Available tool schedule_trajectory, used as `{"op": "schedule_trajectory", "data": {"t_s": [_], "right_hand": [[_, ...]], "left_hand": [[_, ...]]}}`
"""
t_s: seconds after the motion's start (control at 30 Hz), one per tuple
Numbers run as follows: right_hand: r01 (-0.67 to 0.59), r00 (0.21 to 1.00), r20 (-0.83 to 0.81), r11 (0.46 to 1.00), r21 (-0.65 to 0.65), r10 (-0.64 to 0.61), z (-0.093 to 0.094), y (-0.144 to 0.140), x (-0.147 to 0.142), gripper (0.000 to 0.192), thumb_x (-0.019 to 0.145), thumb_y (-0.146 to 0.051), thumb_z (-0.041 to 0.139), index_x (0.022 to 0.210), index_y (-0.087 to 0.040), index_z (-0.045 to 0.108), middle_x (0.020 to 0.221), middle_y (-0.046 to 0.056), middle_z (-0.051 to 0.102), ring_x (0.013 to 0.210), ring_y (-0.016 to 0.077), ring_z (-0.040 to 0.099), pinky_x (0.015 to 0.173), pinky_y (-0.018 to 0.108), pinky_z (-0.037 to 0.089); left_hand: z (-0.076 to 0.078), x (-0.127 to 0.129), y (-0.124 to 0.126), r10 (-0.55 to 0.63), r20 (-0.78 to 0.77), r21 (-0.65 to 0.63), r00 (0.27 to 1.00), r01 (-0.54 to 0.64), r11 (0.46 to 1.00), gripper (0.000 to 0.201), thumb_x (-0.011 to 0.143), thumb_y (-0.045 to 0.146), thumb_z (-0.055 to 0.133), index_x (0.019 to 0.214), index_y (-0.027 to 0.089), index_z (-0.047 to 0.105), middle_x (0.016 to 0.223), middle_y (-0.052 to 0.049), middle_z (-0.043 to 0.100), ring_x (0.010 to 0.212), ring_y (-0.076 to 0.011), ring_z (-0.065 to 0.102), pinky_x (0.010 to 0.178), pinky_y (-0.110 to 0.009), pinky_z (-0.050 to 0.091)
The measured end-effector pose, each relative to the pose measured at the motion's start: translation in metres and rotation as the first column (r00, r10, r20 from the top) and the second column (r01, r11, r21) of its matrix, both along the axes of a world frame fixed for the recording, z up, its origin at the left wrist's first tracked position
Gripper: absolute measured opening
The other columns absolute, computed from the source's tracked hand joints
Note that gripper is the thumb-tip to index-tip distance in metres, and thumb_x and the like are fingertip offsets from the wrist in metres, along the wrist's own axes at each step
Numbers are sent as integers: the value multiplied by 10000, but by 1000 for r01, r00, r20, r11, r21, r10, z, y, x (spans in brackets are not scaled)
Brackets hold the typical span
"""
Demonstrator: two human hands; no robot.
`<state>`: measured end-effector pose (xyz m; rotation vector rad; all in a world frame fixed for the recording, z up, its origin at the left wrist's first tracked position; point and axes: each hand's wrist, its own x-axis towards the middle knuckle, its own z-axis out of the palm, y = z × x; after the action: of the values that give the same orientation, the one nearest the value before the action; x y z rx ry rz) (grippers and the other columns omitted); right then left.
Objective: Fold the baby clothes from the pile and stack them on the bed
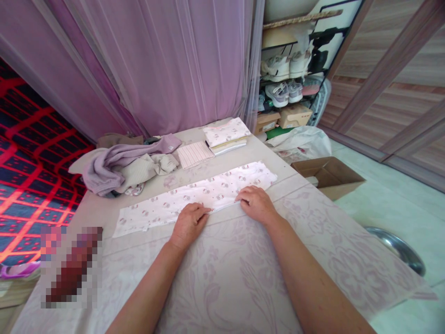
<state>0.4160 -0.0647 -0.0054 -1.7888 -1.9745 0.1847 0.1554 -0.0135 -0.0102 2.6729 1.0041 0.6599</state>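
A long, narrow strip of folded pale pink printed cloth (pixel 187 195) lies flat across the table, dotted with small grey and red figures. Whether it is a garment I cannot make out. At the middle of its near edge, my left hand (pixel 190 223) has thumb and forefinger pinched on the fabric. Farther right along the same edge, the curled fingers of my right hand (pixel 256 204) grip the cloth. Both hands rest low on the table, a short gap apart.
Behind the cloth lie a folded pink striped piece (pixel 195 155) and a folded printed stack (pixel 227 132). Crumpled clothes (pixel 114 169) heap at the back left. Right of the table's edge stand a cardboard box (pixel 330 174), a metal basin (pixel 399 248) and a shoe rack (pixel 288 79).
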Motion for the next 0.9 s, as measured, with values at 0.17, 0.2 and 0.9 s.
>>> {"op": "schedule_trajectory", "data": {"t_s": [0.17,0.2,0.9], "right_hand": [[34,999,-12,999,0,-34,-1,0,2,280,716,-77,505,799,-235,720,921,25,690,907,185,564,837,312,388],[35,999,-16,999,1,-35,0,-1,2,276,714,-78,506,804,-233,716,924,28,688,916,189,562,842,317,387],[-88,995,-34,995,51,90,-4,-2,10,184,827,-201,574,859,-262,744,934,14,710,913,178,595,832,315,415]], "left_hand": [[1,-10,-3,39,35,-21,999,-38,999,192,871,254,543,949,242,718,908,-50,675,889,-182,608,804,-330,506],[2,-11,-4,45,29,-30,999,-45,999,194,874,258,539,945,241,718,904,-49,675,890,-182,608,805,-329,505],[12,4,-5,48,-307,162,950,3,987,238,924,271,487,1048,267,690,973,-54,689,828,-195,613,734,-334,477]]}}
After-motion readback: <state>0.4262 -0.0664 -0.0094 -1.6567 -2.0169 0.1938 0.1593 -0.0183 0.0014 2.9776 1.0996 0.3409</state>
